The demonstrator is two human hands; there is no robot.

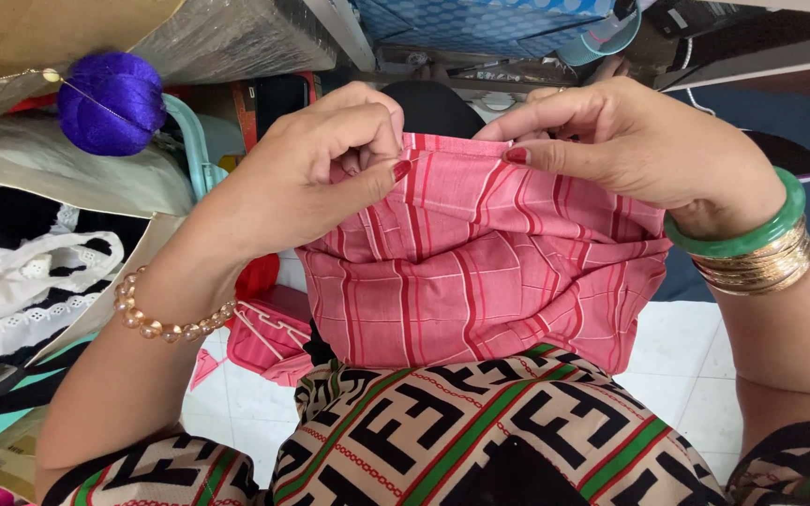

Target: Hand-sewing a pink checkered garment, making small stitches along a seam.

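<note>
Both hands pinch the top edge of a pink cloth (480, 272), woven cotton with darker red stripes and checks, held over the lap. The left hand (316, 173) grips the folded hem between thumb and forefinger; the right hand (630, 141) nips the same edge further along. A round purple velvet pincushion (112, 101) sits upper left, beside white lace (21, 300). Above lies a blue quilted package (480, 23). White floor tiles (696, 375) show below.
</note>
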